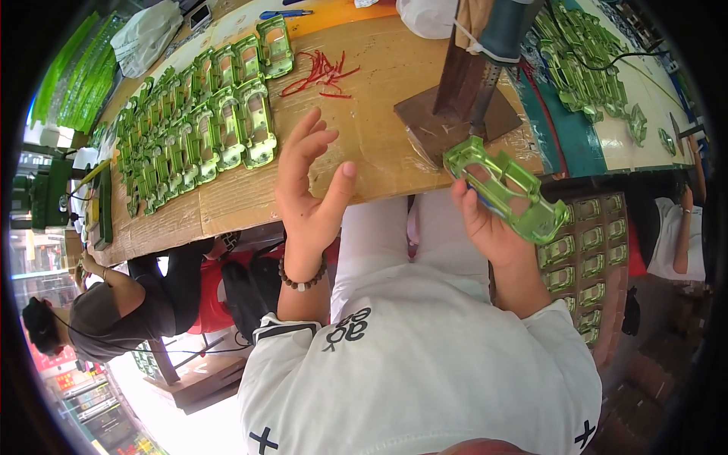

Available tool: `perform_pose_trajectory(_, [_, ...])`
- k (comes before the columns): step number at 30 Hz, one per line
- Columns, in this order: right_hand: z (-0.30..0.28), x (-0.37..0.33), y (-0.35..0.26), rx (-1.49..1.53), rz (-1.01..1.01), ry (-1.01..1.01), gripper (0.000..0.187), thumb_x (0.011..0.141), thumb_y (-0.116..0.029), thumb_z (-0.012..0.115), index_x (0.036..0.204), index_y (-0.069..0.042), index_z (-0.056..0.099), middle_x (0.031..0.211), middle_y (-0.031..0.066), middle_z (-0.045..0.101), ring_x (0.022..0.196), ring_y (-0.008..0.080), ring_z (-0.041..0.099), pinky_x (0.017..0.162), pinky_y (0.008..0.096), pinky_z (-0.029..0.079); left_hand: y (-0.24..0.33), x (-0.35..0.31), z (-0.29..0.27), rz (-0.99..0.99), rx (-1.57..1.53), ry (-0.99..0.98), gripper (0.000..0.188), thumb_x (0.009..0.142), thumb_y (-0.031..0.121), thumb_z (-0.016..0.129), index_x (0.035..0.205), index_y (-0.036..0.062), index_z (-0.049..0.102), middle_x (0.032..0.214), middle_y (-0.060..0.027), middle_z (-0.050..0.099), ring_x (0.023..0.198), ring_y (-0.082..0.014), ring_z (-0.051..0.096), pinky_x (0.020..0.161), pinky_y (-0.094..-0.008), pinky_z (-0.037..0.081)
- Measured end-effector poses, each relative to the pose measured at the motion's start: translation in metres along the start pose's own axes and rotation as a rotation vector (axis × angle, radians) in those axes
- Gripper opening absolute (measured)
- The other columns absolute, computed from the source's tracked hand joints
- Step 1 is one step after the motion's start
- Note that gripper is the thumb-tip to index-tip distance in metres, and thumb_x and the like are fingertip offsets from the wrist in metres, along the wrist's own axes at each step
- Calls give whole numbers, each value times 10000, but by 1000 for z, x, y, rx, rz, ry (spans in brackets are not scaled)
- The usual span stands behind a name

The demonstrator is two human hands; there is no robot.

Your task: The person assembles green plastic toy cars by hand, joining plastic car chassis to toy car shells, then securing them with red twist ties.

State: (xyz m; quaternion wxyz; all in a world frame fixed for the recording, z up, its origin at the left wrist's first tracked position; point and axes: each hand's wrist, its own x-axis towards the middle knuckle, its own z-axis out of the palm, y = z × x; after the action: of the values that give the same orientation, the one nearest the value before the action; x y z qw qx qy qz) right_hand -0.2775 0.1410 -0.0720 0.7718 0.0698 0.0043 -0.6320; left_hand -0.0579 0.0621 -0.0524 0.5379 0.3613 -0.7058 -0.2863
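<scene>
My right hand grips a clear green plastic frame, shaped like a small car body with openings in it, just off the table's near edge. Part of my grip is hidden beneath the frame. My left hand, with a beaded bracelet on the wrist, is raised over the table's edge, fingers apart and nothing in it. Left of that hand, two long rows of similar green frames stand close together on the cardboard-covered table. Thin red strips lie in a loose heap beyond my left hand.
A metal stand rises from the table ahead of my right hand. More green parts are heaped at far right, and a rack of them stands beside my right arm. A blue cutter lies far back. Another person sits at left.
</scene>
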Motion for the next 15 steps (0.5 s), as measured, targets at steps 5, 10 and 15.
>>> perform_pose_trajectory(5, [-2,21,-19,70,187,-34,516,900,-328,402,1241,53,333,1241,261,366,1003,372,488,854,378,481,17,-15,-5,228,-367,-62,283,694,47,627,964,15,547,1011,-183,527,863,-246,559,705,-331,474])
perform_pose_trajectory(10, [7,31,-22,-7,275,-54,560,896,-369,400,1238,66,319,1235,277,361,937,365,519,765,363,521,114,-11,9,985,-1311,-24,311,640,0,706,891,101,551,923,34,503,884,-89,507,634,-206,479])
perform_pose_trajectory(15, [6,31,-26,-21,252,-22,580,896,-398,390,1242,61,311,1235,278,361,912,349,526,725,351,533,135,-11,15,1060,-1202,46,257,918,173,351,914,41,572,977,-87,546,902,-213,541,739,-288,501])
